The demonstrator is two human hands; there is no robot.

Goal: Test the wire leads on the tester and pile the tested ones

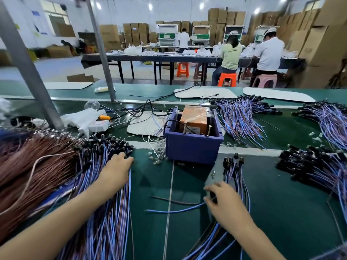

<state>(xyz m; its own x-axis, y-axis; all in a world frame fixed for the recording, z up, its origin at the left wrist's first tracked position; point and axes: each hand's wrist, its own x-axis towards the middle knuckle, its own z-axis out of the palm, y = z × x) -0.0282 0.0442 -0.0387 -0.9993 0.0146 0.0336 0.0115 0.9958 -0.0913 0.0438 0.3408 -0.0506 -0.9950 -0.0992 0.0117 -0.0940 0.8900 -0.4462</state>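
Listener: Leads first. Where are they?

Describer: Blue-and-purple wire leads with black heads lie in heaps across a green bench [281, 203]. The biggest heap, the left pile [105, 194], fills the lower left of the frame. A small bundle [234, 171] lies at lower right, just in front of the tester [193, 147], a blue box holding an orange unit at centre frame.

Listener: And the hands?

Describer: The left hand [116, 171] rests on the black heads of the left pile, fingers close together and stretched forward. Their tips are hidden, so I cannot tell whether they pinch anything. The right hand [223, 201] sits on the small bundle. Its thumb and forefinger are curled and pinch what looks like the dark end of a single lead [185, 208], whose blue wire trails left across the bench.

Listener: What could go wrong?

Describer: In my judgement, mixing. Nothing marks which heap is tested, and the small bundle lies near more heaps [319, 169] at the right edge. A lead dropped carelessly could land among the wrong ones. Tangling is another risk. The trailing wire crosses a thin white rod [170, 184] and could snag on it, or drag neighbours out of the bundle as the hand lifts. Left fingers raking the pile may pull up several leads at once. Small clear bulbs [157, 156] lie loose beside the box's left corner and could be swept off. Brown wires [28, 166] at far left touch the blue pile, so a wrong type could be picked.
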